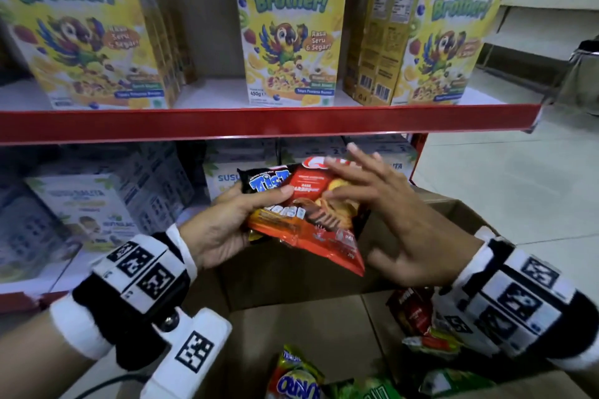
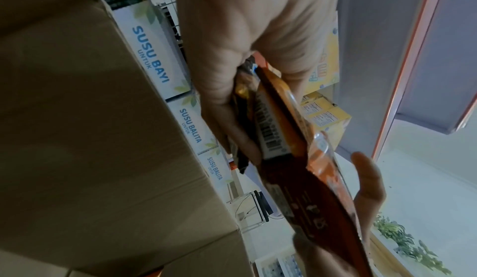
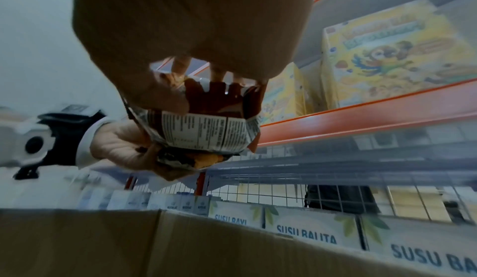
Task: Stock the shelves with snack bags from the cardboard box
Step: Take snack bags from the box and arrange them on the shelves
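My left hand [image 1: 227, 220] grips two snack bags above the cardboard box [image 1: 291, 327]: a red bag [image 1: 321, 223] on top and a dark bag with blue lettering [image 1: 259, 183] beneath it. Its thumb lies across the red bag's left part. My right hand [image 1: 372, 191] rests on the red bag's right side with straight, spread fingers. In the left wrist view the left hand's fingers [image 2: 232, 130] curl under the bags [image 2: 278, 138]. The right wrist view shows the red bag's [image 3: 206, 132] printed back from below, with the left hand [image 3: 123, 146] holding it.
Yellow cereal boxes [image 1: 288, 26] stand on the upper shelf behind a red shelf edge [image 1: 259, 123]. White milk boxes [image 1: 84, 204] fill the lower shelf. More snack bags, green [image 1: 295, 379] and dark red [image 1: 411, 311], lie in the box. Tiled floor [image 1: 502, 178] lies to the right.
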